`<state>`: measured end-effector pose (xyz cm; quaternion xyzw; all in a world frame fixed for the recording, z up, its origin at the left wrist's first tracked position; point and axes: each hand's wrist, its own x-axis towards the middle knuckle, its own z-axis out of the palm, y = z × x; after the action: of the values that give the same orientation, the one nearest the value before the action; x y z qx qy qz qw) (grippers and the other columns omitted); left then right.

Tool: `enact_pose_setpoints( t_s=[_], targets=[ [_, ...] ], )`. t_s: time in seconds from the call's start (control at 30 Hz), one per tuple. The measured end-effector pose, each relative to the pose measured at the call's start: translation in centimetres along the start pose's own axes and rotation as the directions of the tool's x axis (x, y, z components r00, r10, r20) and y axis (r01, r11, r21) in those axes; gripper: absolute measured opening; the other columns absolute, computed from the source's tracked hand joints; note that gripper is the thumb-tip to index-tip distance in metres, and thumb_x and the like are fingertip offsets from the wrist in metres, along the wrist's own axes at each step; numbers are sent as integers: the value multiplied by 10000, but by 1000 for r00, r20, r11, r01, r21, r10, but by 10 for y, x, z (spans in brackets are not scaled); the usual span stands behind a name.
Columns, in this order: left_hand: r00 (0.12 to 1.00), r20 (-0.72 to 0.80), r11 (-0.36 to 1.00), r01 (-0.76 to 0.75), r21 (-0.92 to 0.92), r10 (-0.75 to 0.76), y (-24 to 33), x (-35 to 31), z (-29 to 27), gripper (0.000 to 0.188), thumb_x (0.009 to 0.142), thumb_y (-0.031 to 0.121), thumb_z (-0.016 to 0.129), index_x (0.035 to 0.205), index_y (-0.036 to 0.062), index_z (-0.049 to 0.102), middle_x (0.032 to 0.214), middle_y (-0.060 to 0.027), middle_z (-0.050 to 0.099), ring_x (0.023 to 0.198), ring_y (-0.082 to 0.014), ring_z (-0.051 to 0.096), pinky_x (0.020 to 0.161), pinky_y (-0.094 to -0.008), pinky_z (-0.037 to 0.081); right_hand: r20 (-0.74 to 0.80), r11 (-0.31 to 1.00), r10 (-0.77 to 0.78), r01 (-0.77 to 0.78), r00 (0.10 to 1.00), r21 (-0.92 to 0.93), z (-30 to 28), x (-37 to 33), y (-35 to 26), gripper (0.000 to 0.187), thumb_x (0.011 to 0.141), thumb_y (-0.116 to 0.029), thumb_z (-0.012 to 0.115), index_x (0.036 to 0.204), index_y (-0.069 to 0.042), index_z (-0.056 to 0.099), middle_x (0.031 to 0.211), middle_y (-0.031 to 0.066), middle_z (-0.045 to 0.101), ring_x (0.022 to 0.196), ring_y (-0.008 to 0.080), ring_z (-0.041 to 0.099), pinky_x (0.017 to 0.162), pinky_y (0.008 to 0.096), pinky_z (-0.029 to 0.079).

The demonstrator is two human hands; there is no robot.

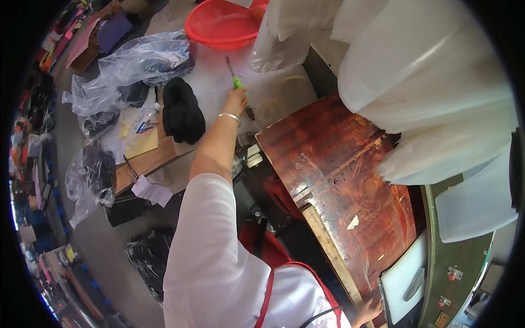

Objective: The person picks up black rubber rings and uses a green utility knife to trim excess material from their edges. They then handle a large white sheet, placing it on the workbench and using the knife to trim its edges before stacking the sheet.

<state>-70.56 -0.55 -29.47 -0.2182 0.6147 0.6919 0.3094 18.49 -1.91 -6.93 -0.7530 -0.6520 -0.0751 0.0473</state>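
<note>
Left hand [236, 100] clenched on one green-handled tool [237, 83], right hand [369, 310] – grip unclear, one red basin [219, 24].

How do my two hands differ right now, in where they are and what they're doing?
The left hand is stretched far out over the pale table, gripping a green-handled tool; the right hand stays low and close, resting on the edge of the reddish wooden board, holding nothing. The left wrist wears a silver bangle; the right wrist's hidden. Both are bare.
</note>
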Motion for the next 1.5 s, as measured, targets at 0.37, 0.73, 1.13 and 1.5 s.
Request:
enact_pose_setpoints(
  t_s=[0.37, 0.73, 1.13, 1.5],
  targets=[
    [582, 255, 388, -750, 536, 772, 52, -170, -58, 398, 988, 257, 461, 1252, -34, 518, 1185, -210, 589, 1070, -316, 595, 856, -436, 511, 410, -209, 428, -353, 806, 912, -43, -7, -41, 692, 993, -488, 437, 1491, -43, 258, 1422, 229, 434, 1233, 338, 524, 999, 444, 458],
    [-413, 895, 92, -897, -431, 165, -302, -610, 80, 367, 903, 74, 564, 1248, -42, 518, 1277, -232, 476, 1177, -386, 477, 1017, -454, 373, 546, -430, 371, -382, 751, 818, 13, -43, 132, 552, 959, -457, 523, 1308, -30, 499, 1040, 154, 654, 903, 237, 660, 807, 370, 543],
    [-580, 805, -599, -604, -526, -123, -475, -744, 89, 398, 1000, 413, 385, 1224, 157, 594, 1060, -112, 578, 971, -301, 556, 842, -440, 414, 711, 275, 285, -765, 643, 582, 45, -159, 257, 390, 866, -305, 658, 1136, -27, 622, 1023, 152, 696, 941, 313, 669, 800, 386, 535],
    [-669, 742, -422, -662, -619, -40, -483, -718, 101, 282, 941, 277, 552, 1088, 75, 685, 884, -143, 584, 802, -330, 574, 677, -458, 463, 692, 256, -253, -643, 677, 722, 61, -189, 316, 584, 978, -541, 393, 1290, -75, 553, 1323, 191, 543, 1259, 344, 485, 1050, 444, 380]
  ],
)
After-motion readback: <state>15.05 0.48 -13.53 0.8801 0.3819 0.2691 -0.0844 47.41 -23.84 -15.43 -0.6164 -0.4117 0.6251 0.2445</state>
